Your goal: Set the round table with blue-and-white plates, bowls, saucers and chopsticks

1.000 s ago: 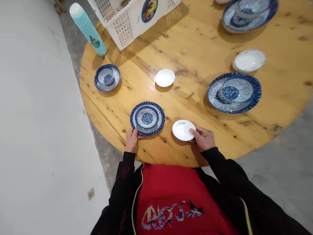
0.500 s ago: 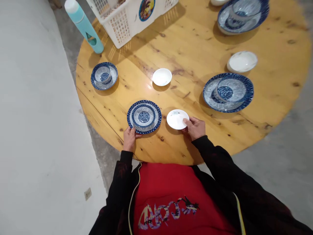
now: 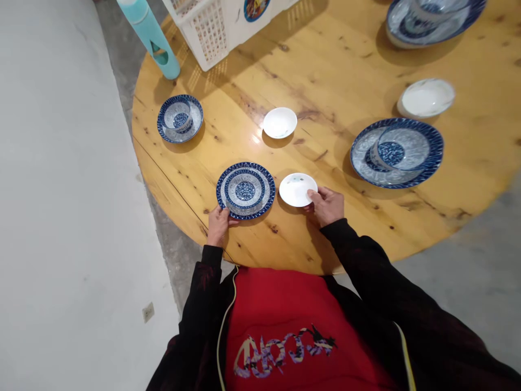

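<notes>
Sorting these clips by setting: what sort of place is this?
Probably an indoor dining area, home or small eatery; the view cannot settle which. A round wooden table bears blue-patterned plates and small white dishes, and beside it is a plain pale wall.

Reads as a dining area, home or small eatery, can't tell which. Evidence: big round wooden table [image 3: 325,81], knotty, glossy top. It carries tableware: blue-and-white plates [image 3: 435,146] with matching bowls [image 3: 391,153] on them, plus small white dishes [image 3: 280,123] in between. Far left: white plastic basket [image 3: 232,27] with a round sticker, teal bottle-shaped thing [image 3: 150,41] beside it. Room finish is basic: plain white wall [image 3: 61,163] on left, one socket [image 3: 148,312] near side, bare grey floor [image 3: 480,282], concrete by the look.
</notes>
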A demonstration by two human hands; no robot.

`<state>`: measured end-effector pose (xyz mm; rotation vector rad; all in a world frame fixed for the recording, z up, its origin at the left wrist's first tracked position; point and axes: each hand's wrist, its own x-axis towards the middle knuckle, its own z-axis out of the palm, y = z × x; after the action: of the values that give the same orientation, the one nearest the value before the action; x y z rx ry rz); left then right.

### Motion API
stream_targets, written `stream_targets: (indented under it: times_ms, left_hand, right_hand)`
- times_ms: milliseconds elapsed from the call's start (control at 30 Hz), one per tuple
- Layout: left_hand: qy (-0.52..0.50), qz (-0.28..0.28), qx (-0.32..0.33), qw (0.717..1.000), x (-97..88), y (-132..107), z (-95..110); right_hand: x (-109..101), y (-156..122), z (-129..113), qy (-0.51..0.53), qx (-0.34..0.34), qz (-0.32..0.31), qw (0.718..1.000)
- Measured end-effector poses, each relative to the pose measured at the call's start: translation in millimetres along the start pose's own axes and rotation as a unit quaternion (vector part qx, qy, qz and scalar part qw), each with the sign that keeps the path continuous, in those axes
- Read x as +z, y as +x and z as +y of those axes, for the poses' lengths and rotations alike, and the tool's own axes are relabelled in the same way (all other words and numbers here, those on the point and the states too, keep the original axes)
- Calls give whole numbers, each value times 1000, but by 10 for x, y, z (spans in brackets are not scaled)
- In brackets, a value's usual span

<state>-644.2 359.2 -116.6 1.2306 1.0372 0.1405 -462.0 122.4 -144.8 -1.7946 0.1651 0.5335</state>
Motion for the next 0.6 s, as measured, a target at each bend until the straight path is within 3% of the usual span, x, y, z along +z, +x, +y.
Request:
stream_targets:
  times_ms: [233,600]
  left_hand:
    - [-15,6,-21,1000,-18,-68,10]
    - [-48,112,-15,992,-195,-393,0]
  right_hand:
    - [-51,-9,-14,-69,9,-18,997]
    - [-124,-8,-41,-174,-22,-16,984]
